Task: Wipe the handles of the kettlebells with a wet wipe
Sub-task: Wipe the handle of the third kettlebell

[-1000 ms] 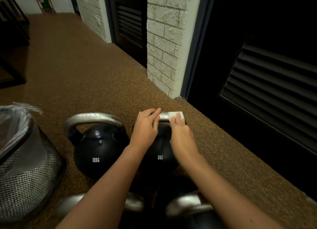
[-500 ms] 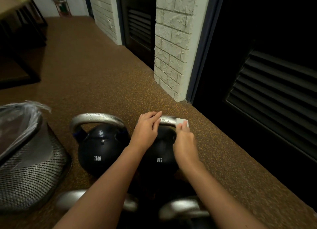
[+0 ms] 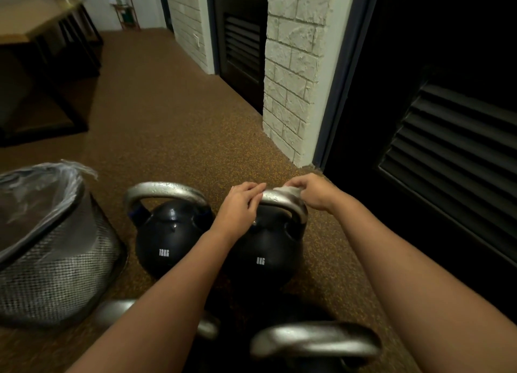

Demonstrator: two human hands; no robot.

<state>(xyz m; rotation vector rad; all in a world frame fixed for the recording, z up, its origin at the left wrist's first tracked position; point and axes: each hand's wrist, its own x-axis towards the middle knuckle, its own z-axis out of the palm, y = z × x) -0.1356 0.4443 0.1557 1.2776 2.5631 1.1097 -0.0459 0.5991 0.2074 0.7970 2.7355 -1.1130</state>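
Two black kettlebells with silver handles stand side by side on the brown floor: a 12 kg one (image 3: 167, 238) on the left and an 8 kg one (image 3: 265, 258) on the right. My left hand (image 3: 237, 207) rests on the left part of the 8 kg handle (image 3: 282, 202), fingers laid over it. My right hand (image 3: 313, 191) grips a white wet wipe (image 3: 288, 190) with curled fingers and presses it on the top right of that handle. Two more silver handles (image 3: 316, 342) show at the bottom edge, partly hidden by my arms.
A black mesh waste bin (image 3: 56, 263) lined with a clear bag stands at the left. A white brick pillar (image 3: 293, 73) and dark louvred doors (image 3: 447, 137) run along the right. A dark bench or table (image 3: 42, 65) sits at the far left.
My right hand has turned over and slid the wipe from the handle's right corner onto its top, fingers now curled round it. The left hand stays on the handle. The camera has tilted up slightly.
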